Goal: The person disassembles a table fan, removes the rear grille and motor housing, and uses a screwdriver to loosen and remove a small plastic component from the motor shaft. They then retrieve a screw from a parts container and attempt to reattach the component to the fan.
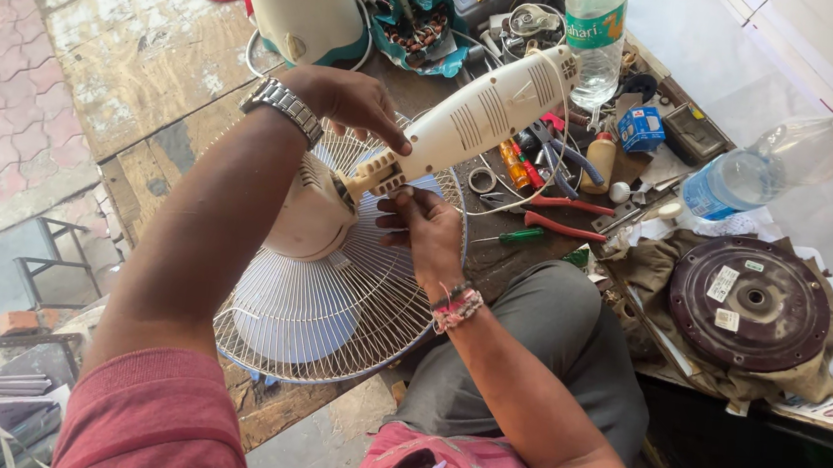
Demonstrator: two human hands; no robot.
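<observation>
- Cream plastic is what you have in hand: the fan's neck piece, a long slotted stem, sits tilted across the middle of the bench, its lower end meeting the motor housing.
- Your left hand curls over the stem's lower end, fingers closed down on it near the joint, thumb side hidden.
- Your right hand is bunched just under that joint, fingertips pinched together at the toothed end (whether they grip a screw or a small part, I cannot tell).
- As for progress, judging from how things lie: the wire fan guard and pale blades are on the motor, lying face down on the wooden bench; the stem looks only half seated, so the joint seems to be the part left open.
- A red-handled pliers and a green screwdriver lie just beside your right hand, untouched.
- Containers: a clear bottle with a blue cap lies tilted at the right, seemingly nearly empty; a second clear bottle stands upright behind the stem, holding water; a teal tray at the back is crammed with wound coils and loose parts.
</observation>
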